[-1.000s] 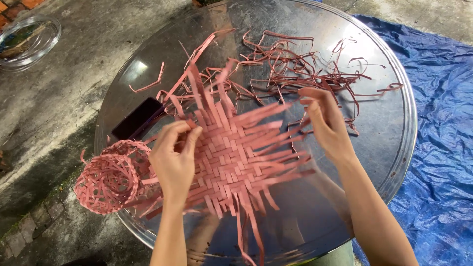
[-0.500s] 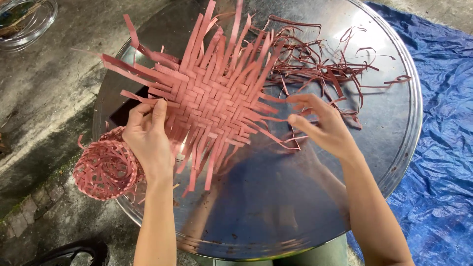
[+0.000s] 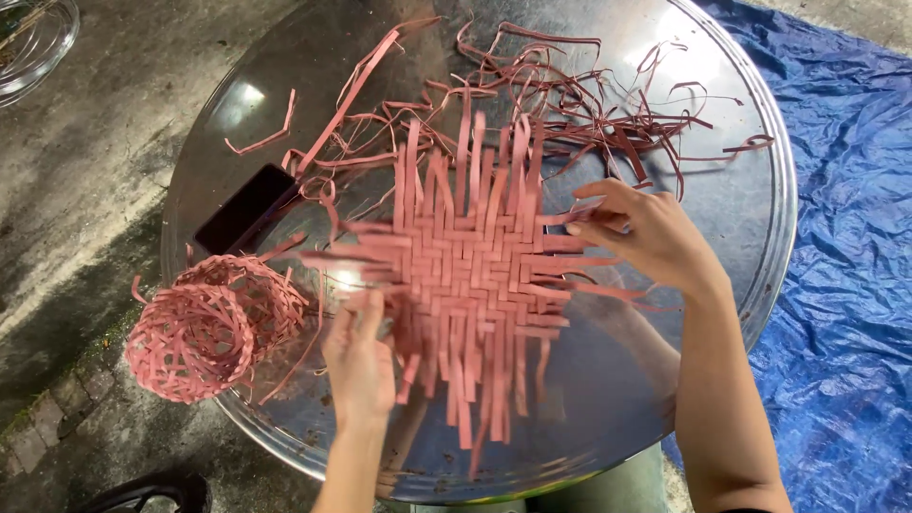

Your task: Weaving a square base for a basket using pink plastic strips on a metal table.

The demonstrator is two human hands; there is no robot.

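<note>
Item: woven mat (image 3: 470, 275) of flat pink strips, unfinished, loose ends fanning from every edge. Lies flat at the centre of the round, shiny metal surface (image 3: 750, 285).

Left hand (image 3: 361, 366): at 7 o'clock of the mat, fingers curled over the strip ends on its lower-left edge; blurred, so the grip appears closed on the strips but cannot be read finger by finger.

Right hand (image 3: 655, 237): at 3 o'clock of the mat, thumb and forefinger pinched on the end of one strip at its right edge, remaining fingers loosely bent.

Loose strips (image 3: 589, 104): tangled heap of darker pink and brown strips at 12 to 2 o'clock of the surface, touching the mat's upper ends. One short curved strip (image 3: 261, 138) lies apart at 10 o'clock.

Container: small pink woven basket (image 3: 204, 328), open-weave, tipped on its side at 8 o'clock, overhanging the surface rim; nothing visible inside.

Dark flat rectangular object (image 3: 245, 209): at 9 to 10 o'clock on the surface, just beside the basket.

Container: clear glass bowl (image 3: 33, 43) on the concrete floor (image 3: 85, 190), far upper left; contents unclear.

Blue tarpaulin (image 3: 845, 237): crumpled, on the floor to the right of the surface.
</note>
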